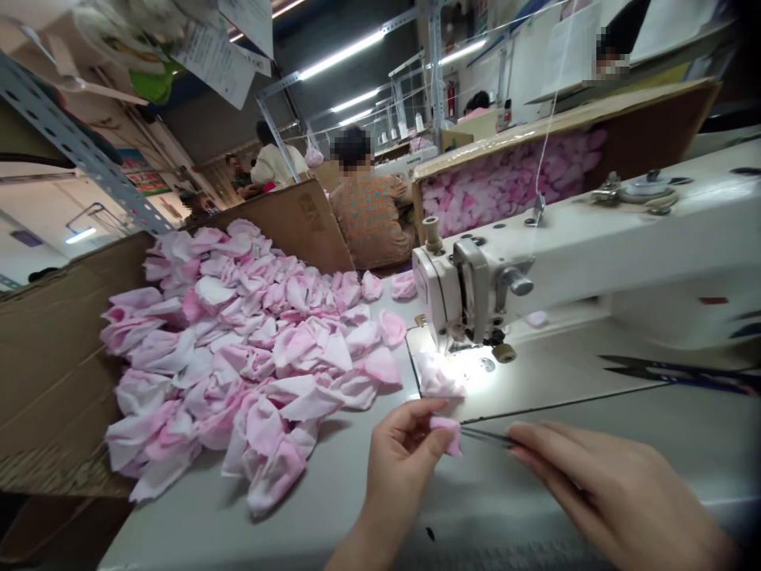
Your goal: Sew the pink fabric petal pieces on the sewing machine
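My left hand (407,452) pinches a small pink fabric piece (449,434) between thumb and fingers, just in front of the sewing machine's bed. In my right hand (606,476) is a pair of slim tweezers (487,436); their tips reach the edge of the pink piece. Whether the tips grip the cloth I cannot tell. Another pale pink fabric piece (438,374) lies under the lit head of the white sewing machine (455,297). To the left spreads a large heap of pink and white fabric pieces (255,357).
Dark thread snips (678,373) lie on the machine bed at right. Cardboard (59,365) stands around the heap's left and back. A cardboard box (648,143) full of pink pieces stands behind the machine. Beyond sits a person in a patterned top (372,218); other people are farther back.
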The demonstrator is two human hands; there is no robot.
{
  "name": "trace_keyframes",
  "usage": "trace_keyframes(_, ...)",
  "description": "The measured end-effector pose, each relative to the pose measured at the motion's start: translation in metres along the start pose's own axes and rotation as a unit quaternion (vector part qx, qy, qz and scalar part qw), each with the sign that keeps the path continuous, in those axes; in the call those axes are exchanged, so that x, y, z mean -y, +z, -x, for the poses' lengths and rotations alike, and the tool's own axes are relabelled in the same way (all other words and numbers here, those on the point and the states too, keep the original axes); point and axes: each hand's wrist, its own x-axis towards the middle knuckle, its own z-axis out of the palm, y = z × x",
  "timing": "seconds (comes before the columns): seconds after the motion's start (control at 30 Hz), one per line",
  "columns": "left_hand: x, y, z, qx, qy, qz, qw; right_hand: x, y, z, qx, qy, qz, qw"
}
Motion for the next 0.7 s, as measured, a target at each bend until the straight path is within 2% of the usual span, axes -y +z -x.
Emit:
trace_keyframes(0.1, 0.002, 0.006, 0.002, -0.025, 0.021, 0.036, 0.999, -0.003, -0.002, 0.004, 0.064, 0.052, -0.056, 0.995)
trace_keyframes(0.2, 0.003, 0.011, 0.004, -0.028, 0.040, 0.068, 0.997, -0.003, -0.004, 0.009, 0.083, 0.075, -0.091, 0.990)
trace_keyframes(0.57, 0.008, 0.018, 0.007, -0.050, 0.050, 0.054, 0.996, 0.005, -0.005, 0.008, 0.056, 0.089, -0.121, 0.987)
trace_keyframes(0.7, 0.012, 0.019, 0.004, -0.035, 0.049, -0.005, 0.998, -0.004, -0.001, 0.010, 0.063, 0.066, -0.099, 0.991)
